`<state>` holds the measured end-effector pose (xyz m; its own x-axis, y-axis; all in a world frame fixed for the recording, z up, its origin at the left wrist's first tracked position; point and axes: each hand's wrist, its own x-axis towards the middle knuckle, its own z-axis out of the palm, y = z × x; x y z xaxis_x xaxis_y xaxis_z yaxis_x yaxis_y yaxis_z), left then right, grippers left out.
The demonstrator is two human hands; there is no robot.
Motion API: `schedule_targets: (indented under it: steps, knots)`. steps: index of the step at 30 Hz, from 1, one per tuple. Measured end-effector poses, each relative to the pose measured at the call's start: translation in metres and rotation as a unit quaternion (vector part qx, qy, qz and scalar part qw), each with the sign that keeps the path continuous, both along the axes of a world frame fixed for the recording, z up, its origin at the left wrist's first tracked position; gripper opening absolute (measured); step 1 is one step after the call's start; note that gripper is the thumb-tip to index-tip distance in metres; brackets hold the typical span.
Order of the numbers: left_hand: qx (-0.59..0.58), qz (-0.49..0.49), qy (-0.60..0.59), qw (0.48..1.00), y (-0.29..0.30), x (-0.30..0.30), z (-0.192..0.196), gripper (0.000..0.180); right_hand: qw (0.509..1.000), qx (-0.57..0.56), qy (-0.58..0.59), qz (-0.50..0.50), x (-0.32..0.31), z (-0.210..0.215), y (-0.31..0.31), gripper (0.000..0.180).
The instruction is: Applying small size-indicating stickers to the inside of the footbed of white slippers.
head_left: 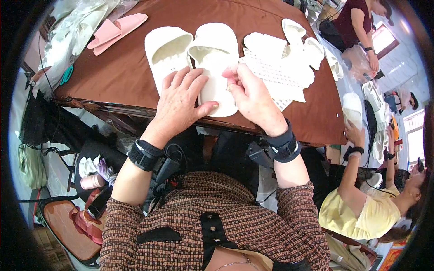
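Two white slide slippers lie side by side, toes pointing away from me, at the near edge of the brown-covered table. My left hand rests across the insoles of the left slipper and the right slipper, its fingers stretched out flat. Over the right slipper's insole, my right hand pinches thumb and forefinger together; whatever may be between them is too small to name. A small dark printed mark shows on the left slipper's insole. White sheets of printed stickers lie just right of my right hand.
More white slippers are grouped beyond the sheets. A pink pair sits at the far left, near plastic-wrapped slippers and teal-handled scissors. To the right, a person in yellow touches a white slipper; another person stands beyond.
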<state>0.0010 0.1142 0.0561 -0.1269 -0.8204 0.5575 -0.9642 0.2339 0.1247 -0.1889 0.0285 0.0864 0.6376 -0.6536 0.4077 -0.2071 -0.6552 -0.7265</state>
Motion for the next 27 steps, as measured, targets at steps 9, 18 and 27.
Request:
schedule_targets:
  steps: [9, 18, 27]
  knots:
    - [-0.007, -0.017, 0.06, 0.998, 0.0, -0.003, 0.004, 0.059, 0.997, 0.044, 0.05, 0.039, 0.036, 0.003, -0.028, 0.02]
    - [-0.011, -0.023, 0.069, 0.997, 0.0, -0.001, 0.003, 0.055, 0.992, -0.019, 0.117, 0.032, 0.044, 0.0, -0.032, 0.02]
    - [-0.012, -0.022, 0.036, 0.999, -0.001, -0.002, 0.002, 0.057, 0.996, -0.029, 0.079, 0.042, 0.043, -0.007, -0.039, 0.018]
